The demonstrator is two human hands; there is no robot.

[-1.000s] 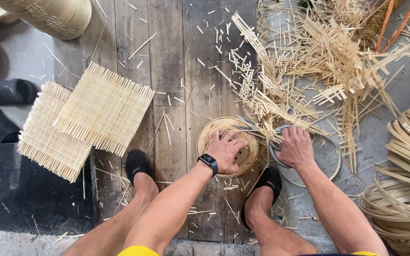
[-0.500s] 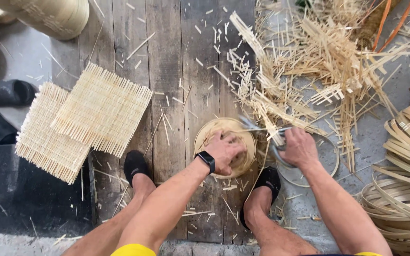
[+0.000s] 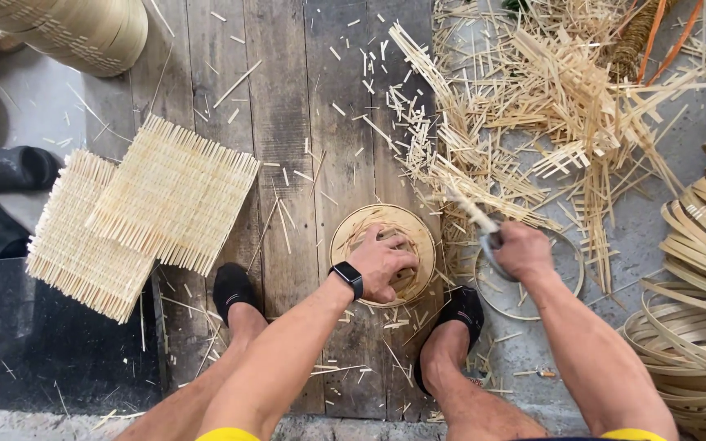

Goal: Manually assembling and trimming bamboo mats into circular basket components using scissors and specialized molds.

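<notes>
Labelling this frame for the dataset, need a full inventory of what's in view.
round woven tray: 1, tan, on planks under left hand
woven mats: 2, pale yellow, overlapping, left on planks
cut strips: loose heap, straw colour, upper right
ring: 1, pale, floor below right hand
coiled bands: stack, tan, right edge
stacked baskets: tan, top left
sandals: 2, black, left edge
left hand: pressing the tray; dark wristwatch
right hand: gripping a blurred tool
feet: 2, black socks

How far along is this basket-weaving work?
Done: trimmed offcuts litter the floor. In hand: the left hand presses a round woven tray flat while the right hand holds a blade. Left: two square woven mats lie untrimmed, and bamboo hoops wait, stacked.
</notes>
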